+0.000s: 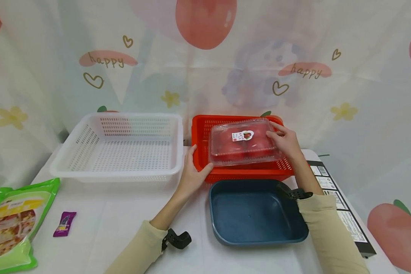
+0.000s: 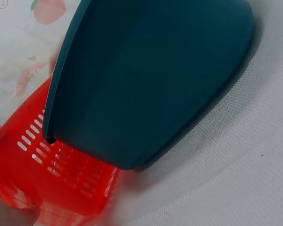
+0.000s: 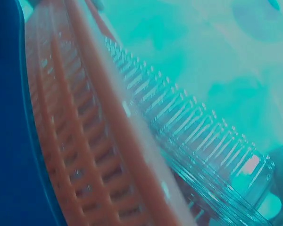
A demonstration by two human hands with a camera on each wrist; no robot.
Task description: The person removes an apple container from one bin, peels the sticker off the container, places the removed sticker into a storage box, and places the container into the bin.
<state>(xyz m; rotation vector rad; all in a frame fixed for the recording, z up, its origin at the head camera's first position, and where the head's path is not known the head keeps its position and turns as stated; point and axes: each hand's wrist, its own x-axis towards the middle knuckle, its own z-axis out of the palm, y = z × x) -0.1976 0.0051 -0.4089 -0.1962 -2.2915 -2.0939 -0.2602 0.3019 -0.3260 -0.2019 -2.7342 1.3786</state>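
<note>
A clear plastic box of red round fruit, with a white label on its lid, sits askew in the red slotted basket. My right hand grips the box's right end, thumb on the lid and fingers at the back corner. At the basket's front left corner, my left hand spreads its fingers along the left side, its thumb near the box's corner. The right wrist view has the ridged box wall rising above the basket rim. Only fingertips of my left hand show in the left wrist view.
A dark blue basin stands right in front of the red basket. Left of it are a white slotted basket, a small purple packet and a green food bag. A black-edged box with labels lies at right.
</note>
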